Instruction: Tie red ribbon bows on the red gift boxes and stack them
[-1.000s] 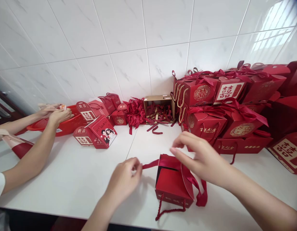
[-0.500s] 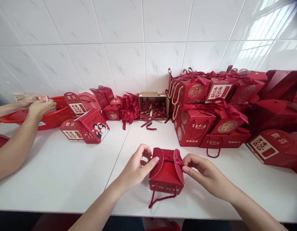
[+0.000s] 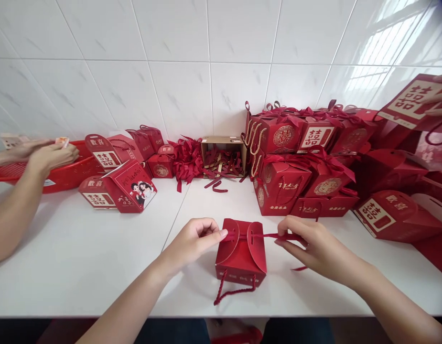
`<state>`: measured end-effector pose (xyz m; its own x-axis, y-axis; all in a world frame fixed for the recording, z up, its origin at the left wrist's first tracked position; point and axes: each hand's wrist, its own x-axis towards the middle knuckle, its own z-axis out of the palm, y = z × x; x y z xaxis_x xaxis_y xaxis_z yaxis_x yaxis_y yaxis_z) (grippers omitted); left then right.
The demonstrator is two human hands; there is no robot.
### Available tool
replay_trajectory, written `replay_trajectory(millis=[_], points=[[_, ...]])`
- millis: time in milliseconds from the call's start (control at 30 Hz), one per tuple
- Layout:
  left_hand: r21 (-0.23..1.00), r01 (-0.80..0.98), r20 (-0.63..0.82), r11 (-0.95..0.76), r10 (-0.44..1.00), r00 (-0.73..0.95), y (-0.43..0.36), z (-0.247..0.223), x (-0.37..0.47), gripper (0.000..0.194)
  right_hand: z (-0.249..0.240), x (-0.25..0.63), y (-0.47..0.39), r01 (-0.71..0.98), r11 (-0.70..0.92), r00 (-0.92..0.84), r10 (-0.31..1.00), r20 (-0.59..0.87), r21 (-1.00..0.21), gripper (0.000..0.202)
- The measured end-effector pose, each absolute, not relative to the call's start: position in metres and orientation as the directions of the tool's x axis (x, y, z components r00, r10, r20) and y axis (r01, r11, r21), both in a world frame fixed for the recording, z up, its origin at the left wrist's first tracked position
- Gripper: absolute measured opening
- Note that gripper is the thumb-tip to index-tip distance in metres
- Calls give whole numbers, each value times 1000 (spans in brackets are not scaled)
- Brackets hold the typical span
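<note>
In front of me on the white table stands a small red gift box (image 3: 241, 260) with its curved top flaps folded over and a twisted cord handle (image 3: 235, 292) hanging at the front. A dark red ribbon (image 3: 269, 235) runs through slots in the flaps. My right hand (image 3: 310, 246) pinches the ribbon to the right of the box and holds it taut, its loose end dangling below the fingers. At the box's left edge my left hand (image 3: 195, 243) is closed, thumb against finger, on the ribbon's other side.
Stacked red gift boxes (image 3: 285, 186) with bows stand at the right. A carton (image 3: 224, 141) of ribbon strips and a heap of ribbons (image 3: 188, 160) sit by the wall. Another person's hands (image 3: 50, 155) work over a red basket (image 3: 72, 177) at left; a hand (image 3: 441, 102) holds flat packaging at right.
My right hand has drawn the ribbon out to the right, away from the box. My left hand has shifted slightly left. A person's hand with red packaging has appeared at the far right.
</note>
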<state>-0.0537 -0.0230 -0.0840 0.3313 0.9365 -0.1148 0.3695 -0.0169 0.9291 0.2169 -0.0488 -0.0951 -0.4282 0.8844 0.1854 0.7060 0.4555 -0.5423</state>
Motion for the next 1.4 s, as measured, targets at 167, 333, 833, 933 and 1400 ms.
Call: replay_trajectory(millis=[167, 333, 833, 933, 1400], points=[[915, 403, -119, -27, 936, 333, -23, -76, -54, 33, -88, 219, -47, 629, 405, -405, 899, 165, -664, 20], [901, 433, -157, 13, 941, 299, -23, -79, -53, 31, -86, 219, -44, 217, -54, -399, 906, -139, -975, 26], [877, 480, -150, 1, 951, 271, -22, -77, -56, 31, -90, 211, -48, 602, 391, -355, 912, 204, -696, 24], [886, 463, -137, -12, 948, 287, -20, -77, -59, 31, -88, 211, -46, 539, 218, -346, 938, 23, -814, 35], [890, 445, -294, 95, 867, 403, -4, -110, -85, 37, -111, 207, -32, 572, 149, -457, 874, -163, -806, 34]])
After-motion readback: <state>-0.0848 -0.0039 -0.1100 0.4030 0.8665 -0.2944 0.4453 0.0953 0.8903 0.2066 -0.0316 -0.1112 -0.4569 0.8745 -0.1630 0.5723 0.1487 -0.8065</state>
